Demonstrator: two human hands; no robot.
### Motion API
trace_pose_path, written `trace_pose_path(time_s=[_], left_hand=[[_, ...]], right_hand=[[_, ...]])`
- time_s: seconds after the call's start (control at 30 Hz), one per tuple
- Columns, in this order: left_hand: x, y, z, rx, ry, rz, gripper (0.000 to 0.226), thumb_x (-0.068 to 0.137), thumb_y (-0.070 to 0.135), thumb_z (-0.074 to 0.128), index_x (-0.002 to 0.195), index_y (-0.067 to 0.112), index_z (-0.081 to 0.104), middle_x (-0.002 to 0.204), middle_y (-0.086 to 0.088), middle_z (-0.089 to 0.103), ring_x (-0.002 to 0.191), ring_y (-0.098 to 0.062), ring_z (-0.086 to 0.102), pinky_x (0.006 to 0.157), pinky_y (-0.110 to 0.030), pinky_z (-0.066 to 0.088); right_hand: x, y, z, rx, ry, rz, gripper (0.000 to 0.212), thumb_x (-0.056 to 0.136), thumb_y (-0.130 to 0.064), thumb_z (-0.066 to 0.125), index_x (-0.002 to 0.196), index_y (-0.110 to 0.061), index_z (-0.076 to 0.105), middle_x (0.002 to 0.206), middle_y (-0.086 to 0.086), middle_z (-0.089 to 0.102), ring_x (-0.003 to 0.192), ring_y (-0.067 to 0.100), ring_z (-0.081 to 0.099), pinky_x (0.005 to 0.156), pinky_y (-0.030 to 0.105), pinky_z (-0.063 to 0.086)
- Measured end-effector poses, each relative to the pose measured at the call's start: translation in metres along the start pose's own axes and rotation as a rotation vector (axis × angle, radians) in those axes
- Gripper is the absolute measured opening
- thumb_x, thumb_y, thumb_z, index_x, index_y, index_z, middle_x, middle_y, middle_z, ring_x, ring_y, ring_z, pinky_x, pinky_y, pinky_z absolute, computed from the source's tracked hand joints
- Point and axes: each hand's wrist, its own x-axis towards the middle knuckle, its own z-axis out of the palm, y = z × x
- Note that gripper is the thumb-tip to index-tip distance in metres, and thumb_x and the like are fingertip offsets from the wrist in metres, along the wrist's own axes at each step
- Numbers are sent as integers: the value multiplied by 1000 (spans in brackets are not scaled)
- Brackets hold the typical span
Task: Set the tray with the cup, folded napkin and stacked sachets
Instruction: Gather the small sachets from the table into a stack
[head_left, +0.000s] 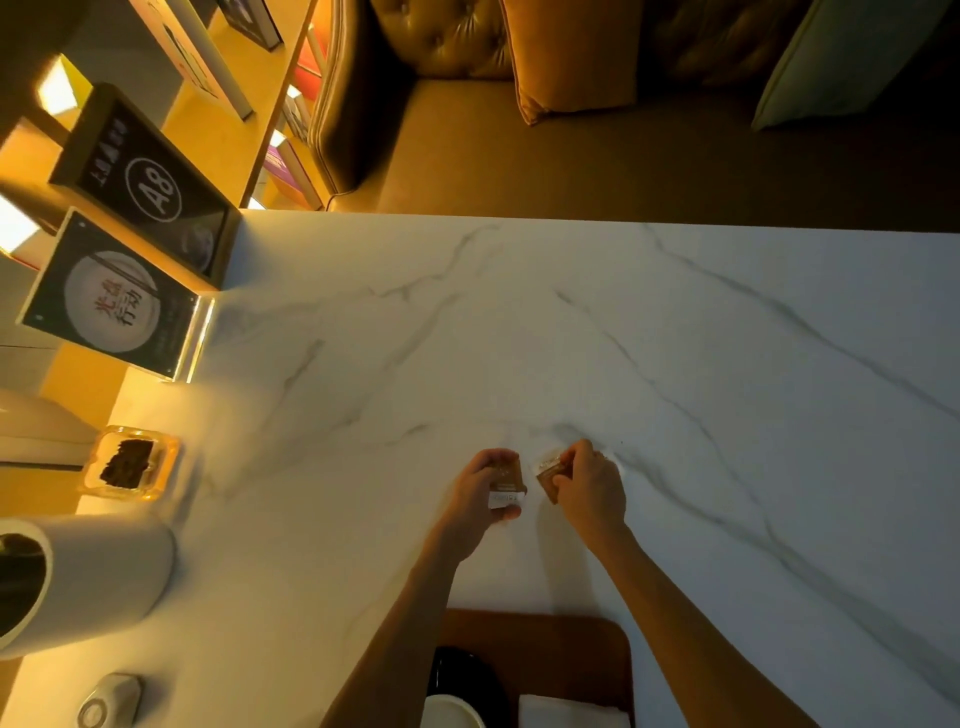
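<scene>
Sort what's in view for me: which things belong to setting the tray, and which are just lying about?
For the job: tray, with cup and napkin on it; left sachet held in the left hand; right sachet held in the right hand.

Lying about: glass dish, white canister, A8 sign, plate poster, call button.

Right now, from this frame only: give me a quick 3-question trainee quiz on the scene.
1. Fill in: the left hand and right hand each hold one ____.
2. True or false: the sachets already lie on the tray.
3. The napkin lies: A) on the tray B) in the left hand C) under the right hand.
Key: 1 sachet; 2 false; 3 A.
</scene>
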Motion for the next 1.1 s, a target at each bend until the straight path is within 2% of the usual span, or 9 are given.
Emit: trace_pose_path(time_s=[0.1, 0.27, 0.37, 0.5, 0.73, 0.8, 0.87, 0.97, 1.1], left_hand=[[-8, 1, -3, -16, -42, 6, 36, 91, 3, 42, 105, 21, 69, 108, -19, 61, 94, -34, 67, 65, -38, 56], [-23, 11, -3, 58, -147, 29, 36, 88, 8, 47, 114, 23, 66, 112, -13, 64, 91, -29, 64, 64, -35, 55], [-31, 17, 7, 157, -237, 15, 26, 93, 25, 54, 116, 25, 66, 119, -12, 63, 100, -27, 65, 77, -39, 59], [-44, 25, 21, 357, -369, -30, 29, 91, 49, 62, 118, 39, 60, 114, -6, 64, 87, -14, 66, 74, -28, 58], [-46, 11, 11, 181, -414, -50, 47, 89, 17, 70, 131, 31, 55, 120, -9, 60, 93, -19, 66, 79, -36, 56], [-42, 5, 9, 147, -383, -14, 49, 89, 9, 66, 132, 30, 55, 125, -13, 58, 95, -22, 65, 78, -38, 56], [-35, 3, 8, 154, -328, 17, 54, 89, 0, 58, 133, 31, 55, 128, -16, 54, 100, -26, 63, 76, -39, 55], [-24, 2, 9, 191, -265, 41, 59, 88, -10, 45, 128, 32, 57, 125, -15, 52, 101, -29, 62, 77, -42, 52], [-11, 0, 23, 316, -155, 105, 46, 85, -8, 45, 115, 23, 61, 118, -4, 53, 101, -29, 58, 80, -40, 55]], right_hand=[[-1, 4, -11, 262, -48, -72, 16, 87, -23, 66, 96, -13, 58, 90, 3, 63, 86, 23, 58, 72, 28, 52], [-15, 7, -37, 721, -362, -192, 27, 79, -11, 73, 98, -29, 64, 82, -4, 69, 80, 15, 67, 66, 21, 57], [-19, 3, -42, 661, -431, -258, 42, 78, -13, 74, 115, -28, 60, 85, -4, 71, 81, 13, 69, 74, 28, 60], [-23, -4, -44, 442, -396, -420, 36, 85, -20, 65, 115, -28, 46, 89, -2, 64, 77, 14, 68, 69, 30, 61], [-27, 11, -42, 367, -351, -488, 45, 86, -18, 67, 123, -30, 45, 115, -4, 56, 102, 9, 61, 83, 22, 55], [-25, 18, -39, 560, -433, -384, 45, 89, -10, 62, 125, -33, 48, 119, -7, 57, 107, 7, 61, 87, 23, 55], [-18, 25, -35, 633, -299, -262, 36, 92, -6, 56, 120, -29, 53, 116, -3, 60, 105, 9, 61, 89, 25, 54], [-3, 47, -26, 280, 58, -147, 28, 89, -13, 62, 116, -18, 58, 116, 6, 57, 105, 20, 56, 89, 28, 48], [4, 70, -11, 110, 49, -47, 39, 84, -16, 70, 121, -16, 57, 123, 12, 49, 110, 29, 53, 90, 30, 46]])
